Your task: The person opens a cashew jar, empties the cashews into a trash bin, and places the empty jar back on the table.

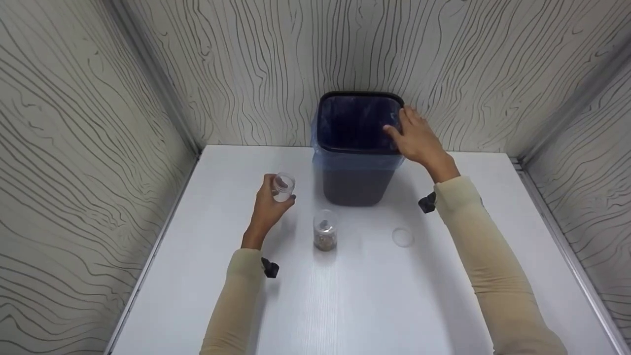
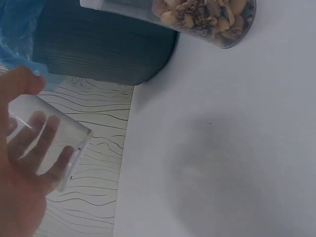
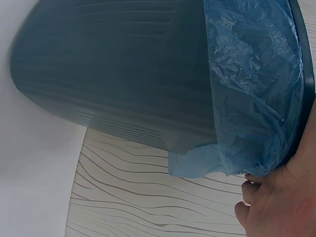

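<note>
My left hand grips a clear plastic jar to the left of the bin. Through its see-through wall, in the left wrist view, the fingers show, along with a few dark specks near the base. My right hand holds the right rim of a dark trash bin, thumb inside and fingers outside. A blue bag lines the bin and folds over its rim. Between the arms stands a second clear jar, its lower part filled with brownish dried pieces and nuts.
A clear round lid lies on the white table, right of the filled jar. Wood-grain patterned panels enclose the table at the back and both sides, with the bin close to the back one.
</note>
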### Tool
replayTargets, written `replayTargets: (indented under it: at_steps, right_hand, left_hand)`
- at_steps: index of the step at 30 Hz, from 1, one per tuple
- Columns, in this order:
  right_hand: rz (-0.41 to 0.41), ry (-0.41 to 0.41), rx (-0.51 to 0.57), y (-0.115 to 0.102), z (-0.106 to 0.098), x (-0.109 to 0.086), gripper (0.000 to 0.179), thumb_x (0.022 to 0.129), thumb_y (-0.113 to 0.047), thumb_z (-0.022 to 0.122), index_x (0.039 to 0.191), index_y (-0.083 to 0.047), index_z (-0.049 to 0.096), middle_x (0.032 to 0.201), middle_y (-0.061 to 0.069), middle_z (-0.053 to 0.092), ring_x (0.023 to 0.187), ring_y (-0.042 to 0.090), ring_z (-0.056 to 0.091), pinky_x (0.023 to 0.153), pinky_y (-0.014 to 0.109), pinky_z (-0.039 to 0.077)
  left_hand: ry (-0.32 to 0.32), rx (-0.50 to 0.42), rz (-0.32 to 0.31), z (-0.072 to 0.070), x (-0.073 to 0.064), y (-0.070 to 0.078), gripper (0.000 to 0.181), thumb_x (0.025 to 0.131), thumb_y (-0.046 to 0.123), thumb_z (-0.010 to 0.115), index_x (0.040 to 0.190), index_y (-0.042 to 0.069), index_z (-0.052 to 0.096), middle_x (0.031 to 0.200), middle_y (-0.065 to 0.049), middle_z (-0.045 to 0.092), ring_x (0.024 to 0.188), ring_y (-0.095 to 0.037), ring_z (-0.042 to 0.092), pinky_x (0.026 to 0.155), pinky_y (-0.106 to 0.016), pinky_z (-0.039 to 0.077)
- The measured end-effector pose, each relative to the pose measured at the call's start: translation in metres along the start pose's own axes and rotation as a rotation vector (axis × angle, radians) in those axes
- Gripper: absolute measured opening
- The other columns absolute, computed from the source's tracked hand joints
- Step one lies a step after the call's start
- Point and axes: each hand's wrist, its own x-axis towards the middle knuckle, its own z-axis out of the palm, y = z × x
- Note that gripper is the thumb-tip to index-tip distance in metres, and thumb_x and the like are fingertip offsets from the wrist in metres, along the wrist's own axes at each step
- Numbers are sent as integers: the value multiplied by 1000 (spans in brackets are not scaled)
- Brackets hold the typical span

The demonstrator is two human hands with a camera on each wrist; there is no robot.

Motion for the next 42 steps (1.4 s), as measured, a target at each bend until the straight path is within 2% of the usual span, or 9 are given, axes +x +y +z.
replayTargets:
  at_steps: [9,17,25,42]
  right_hand:
    - [4,5,-4,0,0,-1,92,111,-65,26,169,3,3,178,23,-4,166,40,-5,134,56,0]
    - [-4,11,-6,0,-1,-2,90,112,-62,26,168,4,4,178,24,-3,166,41,-4,134,56,0]
    - [-1,14,-8,-2,-1,-2,90,112,-62,26,168,4,5,178,25,-2,166,42,-3,134,56,1]
    - [-4,18,-2,-1,1,-1,89,112,-62,27,168,3,5,178,23,-3,166,41,-4,134,55,1]
  left_hand:
    - [-1,27,-50,3,-5,-10,64,85,15,84,138,11,47,140,-15,65,138,-39,60,116,-58,46]
    - [-7,-27,-30,5,-9,-23,68,85,13,85,142,10,48,142,-16,65,140,-41,58,118,-62,42]
    - [-16,-32,-87,7,-14,-31,69,86,13,85,143,11,47,147,-16,62,143,-40,56,122,-59,39]
    - [8,-47,-128,10,-29,-51,69,85,16,87,141,14,48,147,-15,62,143,-39,56,122,-60,39]
